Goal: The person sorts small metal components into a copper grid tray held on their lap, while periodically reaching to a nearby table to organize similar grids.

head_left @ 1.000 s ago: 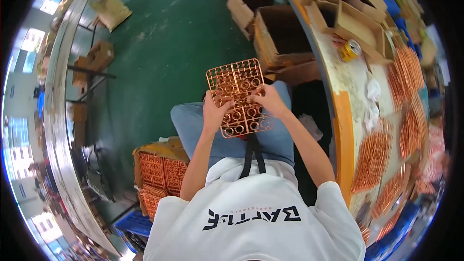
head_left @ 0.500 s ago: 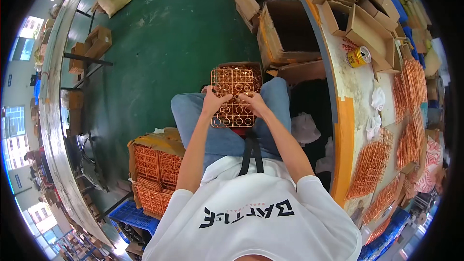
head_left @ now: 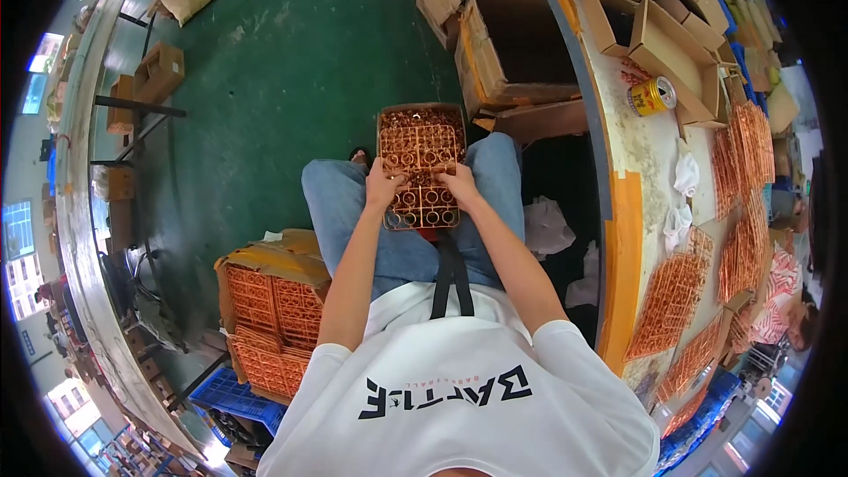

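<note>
A copper-coloured moulded sprue frame (head_left: 422, 159) with rows of rings is held between my hands, above my lap. My left hand (head_left: 383, 189) is closed on its left edge, thumb reaching inward over the grid. On the opposite edge my right hand (head_left: 459, 186) grips it in the same way, and the fingers beneath are hidden. Just beyond and below the frame stands a cardboard box (head_left: 382, 128) filled with small copper-coloured pieces, partly covered by the frame.
To my left, an open carton (head_left: 225, 296) holds stacked copper frames, by a blue crate (head_left: 234, 396). A table (head_left: 623, 256) on my right carries more frames (head_left: 669, 300), a yellow can (head_left: 652, 96) and cardboard trays (head_left: 676, 57). Large open cartons (head_left: 517, 44) stand ahead right.
My thumbs have drawn apart from the middle of the frame toward its sides. The view has shifted slightly, so the surroundings sit a little further left.
</note>
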The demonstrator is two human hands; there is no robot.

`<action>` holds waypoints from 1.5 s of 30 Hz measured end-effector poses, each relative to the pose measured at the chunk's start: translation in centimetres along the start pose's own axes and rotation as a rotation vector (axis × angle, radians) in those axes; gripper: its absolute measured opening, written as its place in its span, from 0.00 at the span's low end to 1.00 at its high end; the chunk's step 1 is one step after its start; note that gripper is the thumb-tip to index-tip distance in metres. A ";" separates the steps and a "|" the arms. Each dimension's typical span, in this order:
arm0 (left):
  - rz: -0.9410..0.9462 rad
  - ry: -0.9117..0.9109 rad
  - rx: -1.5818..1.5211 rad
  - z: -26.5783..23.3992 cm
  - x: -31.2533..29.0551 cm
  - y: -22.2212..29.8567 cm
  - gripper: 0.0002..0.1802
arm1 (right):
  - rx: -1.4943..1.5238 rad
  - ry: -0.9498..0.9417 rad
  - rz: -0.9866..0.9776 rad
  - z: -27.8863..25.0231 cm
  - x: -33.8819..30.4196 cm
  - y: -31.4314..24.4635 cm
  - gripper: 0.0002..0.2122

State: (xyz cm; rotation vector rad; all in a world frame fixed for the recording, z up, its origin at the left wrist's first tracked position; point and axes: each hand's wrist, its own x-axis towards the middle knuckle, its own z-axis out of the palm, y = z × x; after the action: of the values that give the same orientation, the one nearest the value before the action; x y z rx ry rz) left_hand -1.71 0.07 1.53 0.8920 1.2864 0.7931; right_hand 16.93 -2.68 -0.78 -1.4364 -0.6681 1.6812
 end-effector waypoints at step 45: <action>-0.087 0.099 -0.071 -1.3 -1.0 0.0 0.19 | 0.120 -0.088 0.314 2.3 -0.2 -3.6 0.16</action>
State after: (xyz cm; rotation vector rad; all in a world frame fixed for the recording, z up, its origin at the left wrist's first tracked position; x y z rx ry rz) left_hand -3.17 -0.69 1.91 0.7432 1.3661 0.8172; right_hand 15.54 -0.69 2.79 -1.4445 -0.3943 2.0003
